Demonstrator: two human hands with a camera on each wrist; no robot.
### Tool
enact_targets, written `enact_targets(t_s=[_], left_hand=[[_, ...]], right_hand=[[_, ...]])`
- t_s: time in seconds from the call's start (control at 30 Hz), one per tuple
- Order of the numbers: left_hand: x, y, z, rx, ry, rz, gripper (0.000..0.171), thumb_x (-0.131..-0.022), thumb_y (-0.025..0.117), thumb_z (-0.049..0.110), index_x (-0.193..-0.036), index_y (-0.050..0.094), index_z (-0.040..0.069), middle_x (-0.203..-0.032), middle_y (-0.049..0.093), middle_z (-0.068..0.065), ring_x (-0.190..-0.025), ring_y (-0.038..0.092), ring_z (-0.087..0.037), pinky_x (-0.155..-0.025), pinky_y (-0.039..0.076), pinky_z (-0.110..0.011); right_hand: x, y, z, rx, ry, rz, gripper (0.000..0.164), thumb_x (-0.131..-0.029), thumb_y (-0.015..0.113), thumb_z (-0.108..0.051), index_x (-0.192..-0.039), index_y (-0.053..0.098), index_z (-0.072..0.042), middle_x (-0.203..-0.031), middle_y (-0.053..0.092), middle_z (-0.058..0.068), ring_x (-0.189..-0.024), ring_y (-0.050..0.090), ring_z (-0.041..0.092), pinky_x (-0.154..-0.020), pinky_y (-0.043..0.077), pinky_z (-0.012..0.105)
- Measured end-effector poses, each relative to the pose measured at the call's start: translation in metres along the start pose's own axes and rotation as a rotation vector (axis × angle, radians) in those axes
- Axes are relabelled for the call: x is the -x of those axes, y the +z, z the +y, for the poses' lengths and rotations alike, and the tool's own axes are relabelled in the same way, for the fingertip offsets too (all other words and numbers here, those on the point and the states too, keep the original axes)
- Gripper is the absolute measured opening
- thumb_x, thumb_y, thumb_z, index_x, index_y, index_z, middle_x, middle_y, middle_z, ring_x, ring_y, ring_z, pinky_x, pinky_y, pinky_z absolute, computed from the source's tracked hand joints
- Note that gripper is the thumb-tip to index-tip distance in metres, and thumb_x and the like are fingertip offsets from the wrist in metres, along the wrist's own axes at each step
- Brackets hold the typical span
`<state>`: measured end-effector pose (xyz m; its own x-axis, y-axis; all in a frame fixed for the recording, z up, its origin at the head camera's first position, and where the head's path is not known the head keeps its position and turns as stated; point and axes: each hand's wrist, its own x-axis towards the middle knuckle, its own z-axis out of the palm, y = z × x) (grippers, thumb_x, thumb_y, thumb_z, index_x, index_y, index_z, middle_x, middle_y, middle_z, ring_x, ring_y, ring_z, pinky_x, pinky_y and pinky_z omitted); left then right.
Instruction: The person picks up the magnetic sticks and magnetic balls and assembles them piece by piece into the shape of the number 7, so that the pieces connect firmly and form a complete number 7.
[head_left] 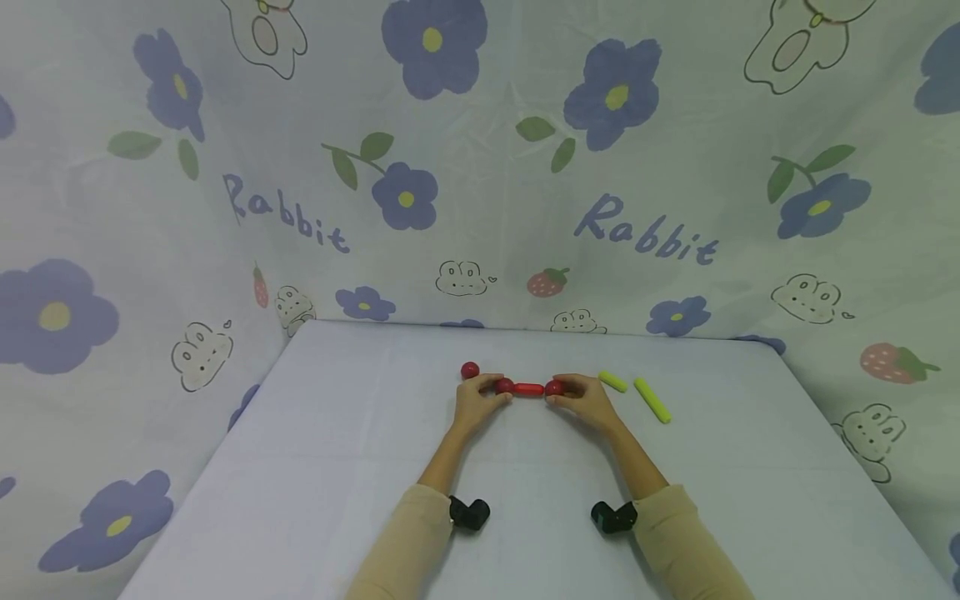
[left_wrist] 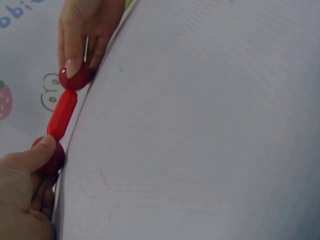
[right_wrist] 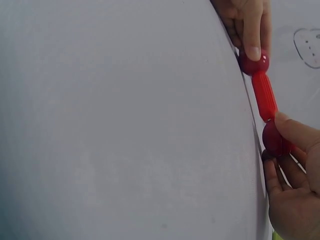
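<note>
My left hand (head_left: 475,406) pinches a dark red ball (head_left: 505,386) between thumb and fingers. Opposite it, my right hand (head_left: 594,406) pinches a second dark red ball (head_left: 554,388). Between the two balls runs a short, bright red ridged rod (head_left: 528,389), lined up with them like a dumbbell. In the left wrist view the rod (left_wrist: 62,115) meets a ball at each end, the left thumb lying over the nearer one. From the right wrist, the right thumb presses on the near ball (right_wrist: 272,139), with fingers beneath it.
Just behind the left hand lies another red ball (head_left: 469,370). Right of the right hand are a short yellow-green rod (head_left: 612,381) and a longer one (head_left: 652,400). A patterned curtain (head_left: 480,208) hangs behind the white table (head_left: 337,442).
</note>
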<state>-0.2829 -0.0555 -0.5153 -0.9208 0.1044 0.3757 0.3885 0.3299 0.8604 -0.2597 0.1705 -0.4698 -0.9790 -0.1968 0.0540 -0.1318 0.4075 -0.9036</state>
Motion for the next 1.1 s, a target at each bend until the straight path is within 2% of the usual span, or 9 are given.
enact_targets(t_s=[0.1,0.3,0.4,0.73,1.1], left_hand=[[0.0,0.0,0.001,-0.002,0.001,0.001,0.035,-0.073,0.078,0.003,-0.105,0.067,-0.008,-0.102,0.069,-0.02,-0.1,0.064,-0.032,-0.089,0.05,-0.044],[0.0,0.0,0.001,0.006,-0.003,0.003,0.035,-0.073,0.078,0.003,-0.104,0.067,-0.007,-0.102,0.069,-0.02,-0.1,0.064,-0.032,-0.088,0.05,-0.044],[0.0,-0.001,0.001,-0.001,0.004,-0.006,0.035,-0.074,0.078,0.003,-0.105,0.067,-0.008,-0.103,0.068,-0.02,-0.1,0.064,-0.033,-0.088,0.05,-0.044],[0.001,-0.001,0.003,0.013,-0.049,-0.025,0.037,-0.076,0.077,0.006,-0.109,0.066,-0.007,-0.108,0.067,-0.019,-0.106,0.062,-0.031,-0.092,0.048,-0.044],[0.003,-0.001,0.002,0.005,-0.024,-0.007,0.036,-0.076,0.077,0.006,-0.107,0.066,-0.007,-0.106,0.068,-0.019,-0.104,0.063,-0.031,-0.09,0.049,-0.044]], right_hand=[[-0.001,0.001,0.002,-0.013,0.016,0.006,0.049,-0.083,0.07,-0.005,-0.125,0.052,0.012,-0.123,0.055,0.03,-0.109,0.057,0.041,-0.093,0.047,0.047],[-0.012,0.005,0.029,0.018,0.028,0.026,0.051,-0.081,0.074,-0.014,-0.124,0.056,0.006,-0.123,0.058,0.025,-0.108,0.059,0.035,-0.092,0.049,0.041],[-0.014,0.006,0.034,0.023,0.028,0.033,0.05,-0.08,0.075,-0.016,-0.123,0.057,0.004,-0.122,0.059,0.023,-0.107,0.06,0.033,-0.091,0.05,0.04],[-0.013,0.006,0.035,-0.01,0.016,0.042,0.049,-0.079,0.076,-0.015,-0.121,0.059,0.004,-0.12,0.06,0.023,-0.107,0.061,0.033,-0.092,0.049,0.039],[-0.012,0.008,0.035,-0.014,0.044,0.056,0.049,-0.079,0.076,-0.014,-0.122,0.059,0.003,-0.122,0.059,0.022,-0.108,0.06,0.033,-0.092,0.049,0.042]])
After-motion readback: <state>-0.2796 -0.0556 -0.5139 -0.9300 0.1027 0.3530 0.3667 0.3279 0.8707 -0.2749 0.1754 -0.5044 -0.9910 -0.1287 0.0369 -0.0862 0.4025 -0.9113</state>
